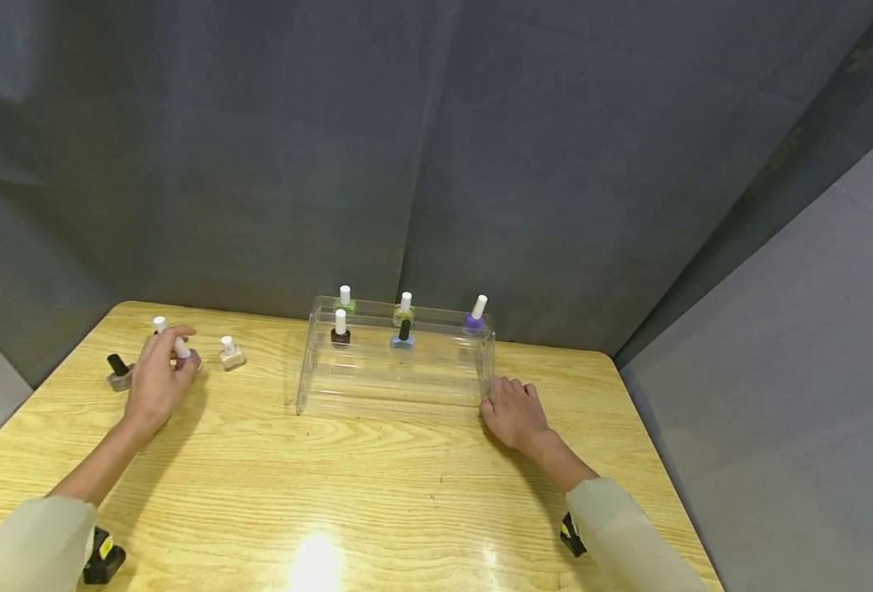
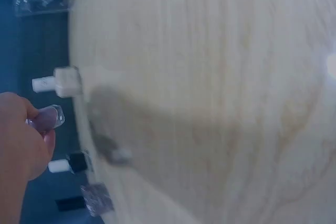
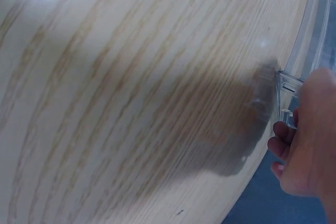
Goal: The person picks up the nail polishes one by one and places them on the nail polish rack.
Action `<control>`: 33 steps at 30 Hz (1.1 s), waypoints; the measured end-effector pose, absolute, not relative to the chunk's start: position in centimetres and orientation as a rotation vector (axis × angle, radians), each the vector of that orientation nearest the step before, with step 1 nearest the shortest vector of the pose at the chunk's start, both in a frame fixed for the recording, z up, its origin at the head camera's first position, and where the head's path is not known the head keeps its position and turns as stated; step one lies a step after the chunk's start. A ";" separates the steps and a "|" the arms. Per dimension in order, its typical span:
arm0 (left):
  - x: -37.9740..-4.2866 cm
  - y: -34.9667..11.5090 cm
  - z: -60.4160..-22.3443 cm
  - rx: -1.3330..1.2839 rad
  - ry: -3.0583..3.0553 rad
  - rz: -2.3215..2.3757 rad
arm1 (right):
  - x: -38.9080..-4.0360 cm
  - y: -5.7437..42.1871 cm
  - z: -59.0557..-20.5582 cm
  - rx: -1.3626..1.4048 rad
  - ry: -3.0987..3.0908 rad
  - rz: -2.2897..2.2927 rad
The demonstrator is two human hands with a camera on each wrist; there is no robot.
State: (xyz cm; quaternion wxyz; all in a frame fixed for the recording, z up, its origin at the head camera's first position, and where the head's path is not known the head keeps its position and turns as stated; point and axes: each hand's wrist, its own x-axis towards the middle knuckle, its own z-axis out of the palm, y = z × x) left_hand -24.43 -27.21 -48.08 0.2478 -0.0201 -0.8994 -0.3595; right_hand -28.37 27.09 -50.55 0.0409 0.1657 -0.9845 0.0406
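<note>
While my right hand [image 1: 516, 413] holds the near right end of the clear rack [image 1: 422, 374], fingers curled in at its edge, my left hand [image 1: 157, 382] is off at the left side of the table [image 1: 377, 485], pinching a mauve bottle [image 2: 47, 118] between thumb and fingers. That left grip is closed down to the bottle's width, with its white cap towards my palm; I can't tell from my views whether its base touches the wood. Just beside it, on the rack side, I see a cream bottle [image 1: 232, 358] with a white cap. On the other side sit a dark bottle [image 2: 79, 162], white-capped and partly hidden by my hand from the head view, and a greyish bottle [image 1: 120, 381] with a black cap. Well apart from these, the rack carries five more: along its back tier a green bottle [image 1: 344, 307], a yellow-green bottle [image 1: 403, 315] and, near the right end, a purple bottle [image 1: 473, 323]; on the tier in front, a dark brown bottle [image 1: 340, 336] and a light blue bottle [image 1: 402, 342]. Behind the table I have a dark curtain [image 1: 296, 164].
</note>
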 end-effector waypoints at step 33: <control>-26.0 -14.2 -39.6 -0.640 -2.422 -1.485 | -28.3 27.0 -50.6 0.503 -3.044 0.133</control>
